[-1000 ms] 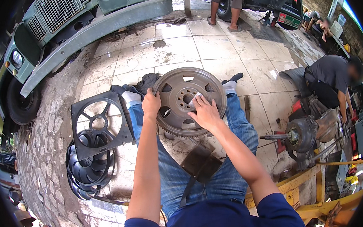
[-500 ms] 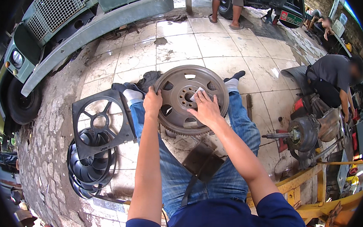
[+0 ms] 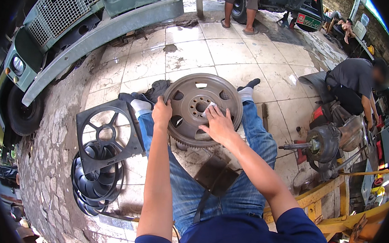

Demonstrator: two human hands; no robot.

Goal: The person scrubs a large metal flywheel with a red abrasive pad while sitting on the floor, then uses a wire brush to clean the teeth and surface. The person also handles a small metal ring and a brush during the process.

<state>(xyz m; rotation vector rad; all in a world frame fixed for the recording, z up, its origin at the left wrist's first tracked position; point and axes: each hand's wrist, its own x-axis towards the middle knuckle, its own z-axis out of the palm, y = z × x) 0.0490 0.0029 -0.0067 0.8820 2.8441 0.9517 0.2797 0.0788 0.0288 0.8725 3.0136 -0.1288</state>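
A round steel flywheel [image 3: 186, 110] with a toothed rim, cut-out windows and a ring of bolt holes stands between my legs, its face toward me. My left hand [image 3: 162, 113] is closed on its left rim, thumb on the near side. Against the face, just right of the centre hole, my right hand [image 3: 221, 127] presses a small whitish pad [image 3: 210, 106] under its fingertips. Whether the pad is cloth or abrasive paper I cannot tell. Below the flywheel, a dark flat pouch [image 3: 215, 174] with a strap lies between my thighs.
A black fan shroud [image 3: 83, 130] and a black fan [image 3: 94, 177] lie at left. A green truck's bumper [image 3: 106, 38] reaches in from upper left. At right are a greasy axle assembly [image 3: 324, 143], a yellow frame [image 3: 332, 196] and a crouching person [image 3: 355, 80]. Another person stands at the back.
My right hand and the pad have slid slightly toward me across the flywheel's face. My left hand keeps its hold on the rim. The whole view has shifted a little.
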